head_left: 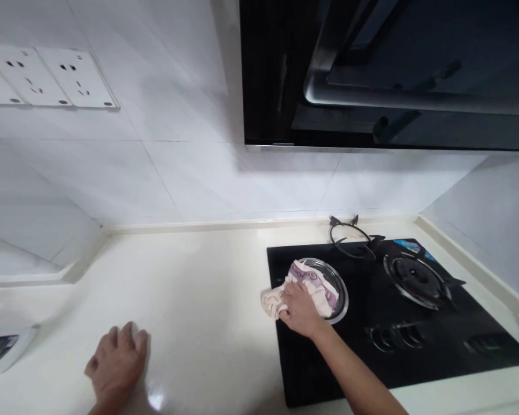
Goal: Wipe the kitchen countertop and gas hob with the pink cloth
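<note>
My right hand [300, 308] grips a crumpled cream cloth [318, 288] with purple print, its fingers closed around the left part. The cloth lies over the left burner's round metal ring [341, 297], hiding much of the burner, and one end hangs past the left edge of the black glass cooktop [311, 366]. My left hand [117, 360] rests on the pale countertop [190, 323] left of the cooktop, holding nothing, its fingers slightly bent and a little apart.
A black pan support [349, 255] leans askew behind the burners. The right burner [415, 275] carries its own support. A dark range hood [372, 129] overhangs the cooktop. Wall sockets [80, 78] are at upper left. A white-rimmed object [19, 351] sits at the left edge.
</note>
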`<state>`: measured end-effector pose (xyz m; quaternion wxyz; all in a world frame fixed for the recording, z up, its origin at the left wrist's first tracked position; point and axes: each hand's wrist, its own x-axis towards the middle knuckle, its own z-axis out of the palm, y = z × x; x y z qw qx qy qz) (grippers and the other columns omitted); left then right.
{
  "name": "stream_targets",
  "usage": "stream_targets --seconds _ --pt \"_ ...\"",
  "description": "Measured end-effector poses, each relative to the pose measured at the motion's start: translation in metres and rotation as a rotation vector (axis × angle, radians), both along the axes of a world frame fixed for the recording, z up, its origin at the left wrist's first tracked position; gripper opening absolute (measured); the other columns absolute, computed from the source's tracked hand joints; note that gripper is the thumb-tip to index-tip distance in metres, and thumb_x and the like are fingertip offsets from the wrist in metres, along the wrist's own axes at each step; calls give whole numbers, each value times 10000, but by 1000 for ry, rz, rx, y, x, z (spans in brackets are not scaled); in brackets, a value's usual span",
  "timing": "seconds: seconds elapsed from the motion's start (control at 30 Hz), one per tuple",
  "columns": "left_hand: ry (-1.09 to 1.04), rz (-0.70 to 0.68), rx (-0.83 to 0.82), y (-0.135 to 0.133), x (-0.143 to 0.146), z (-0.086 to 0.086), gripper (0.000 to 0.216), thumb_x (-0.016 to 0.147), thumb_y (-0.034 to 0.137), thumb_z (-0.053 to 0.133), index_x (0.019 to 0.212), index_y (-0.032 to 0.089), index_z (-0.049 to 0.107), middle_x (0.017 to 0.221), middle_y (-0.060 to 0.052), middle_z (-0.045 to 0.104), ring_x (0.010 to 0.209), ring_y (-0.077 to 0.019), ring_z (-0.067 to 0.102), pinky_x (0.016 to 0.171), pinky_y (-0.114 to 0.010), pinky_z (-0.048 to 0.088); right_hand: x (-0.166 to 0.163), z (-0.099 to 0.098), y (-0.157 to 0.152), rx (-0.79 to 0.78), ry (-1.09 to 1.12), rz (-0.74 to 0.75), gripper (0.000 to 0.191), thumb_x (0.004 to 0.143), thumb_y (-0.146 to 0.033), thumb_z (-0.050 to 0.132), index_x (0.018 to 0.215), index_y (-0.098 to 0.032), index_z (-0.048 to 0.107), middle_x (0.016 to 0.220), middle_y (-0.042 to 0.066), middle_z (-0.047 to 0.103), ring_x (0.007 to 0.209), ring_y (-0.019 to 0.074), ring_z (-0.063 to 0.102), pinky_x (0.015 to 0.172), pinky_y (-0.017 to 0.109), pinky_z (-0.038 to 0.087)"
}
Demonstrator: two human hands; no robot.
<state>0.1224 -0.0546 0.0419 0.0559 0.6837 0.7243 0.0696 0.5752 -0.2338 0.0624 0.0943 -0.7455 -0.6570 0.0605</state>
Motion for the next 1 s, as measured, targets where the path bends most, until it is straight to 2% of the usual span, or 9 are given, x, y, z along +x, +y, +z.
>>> stream_targets --seconds 0.1,0.2,0.37,0.5,0.6,0.73,0.87,1.0 --pt "-5 9 -14 -1 3 5 690 1039 572 180 1485 157 505 1623 -239 369 1546 -399 298 1216 -621 253 -22 -14 -43 87 -2 -138 192 846 -267 626 1025 -218 675 1231 82 636 1130 260 532 1059 422 379" --pt "-7 6 -1 -1 5 6 680 1039 562 192 1487 155 503 1615 -245 380 1544 -395 309 1214 -617 257 -20 -25 -83 152 -22 -273 188 884 -238 559 1045 -218 654 1265 98 639 1158 273 536 1010 424 389" --pt "-6 19 -14 3 0 -2 675 1024 574 232 1486 167 509 1632 -237 368 1550 -391 303 1220 -609 250 23 -37 -124 201 -72 -458 207 929 -314 488 1029 -228 647 1252 104 678 1177 286 570 990 443 419" --pt "-11 0 -4 4 -2 -4 664 1022 566 253 1497 171 497 1638 -238 364 1554 -390 293 1219 -613 243 65 -45 -129 197 -104 -624 344 957 -360 386 1064 -179 658 1204 158 705 1157 309 606 987 468 453" --pt "1 3 12 2 0 -2 670 1025 557 230 1486 162 512 1617 -234 395 1542 -390 310 1212 -611 257 98 -49 -115 149 -115 -774 389 988 -357 360 1032 -127 671 1078 188 715 1066 308 646 940 469 491" --pt "7 1 18 1 1 -2 685 1020 549 228 1475 138 533 1609 -249 399 1535 -405 313 1201 -624 270 148 -44 -77 29 -95 -917 323 1017 -442 553 1086 -148 668 1090 92 702 1042 224 662 951 447 542" --pt "8 2 12 2 0 -6 669 1019 537 246 1474 138 533 1612 -249 394 1541 -398 305 1206 -621 266 182 -34 -12 -62 -27 -868 353 988 -476 646 1183 -182 659 1193 66 682 1060 199 662 947 439 582" --pt "19 7 12 -1 0 -5 654 1027 526 240 1472 144 531 1606 -236 403 1538 -374 315 1211 -599 266 188 -27 62 -68 29 -793 383 984 -474 653 1233 -183 647 1247 79 667 1095 212 657 954 450 585"
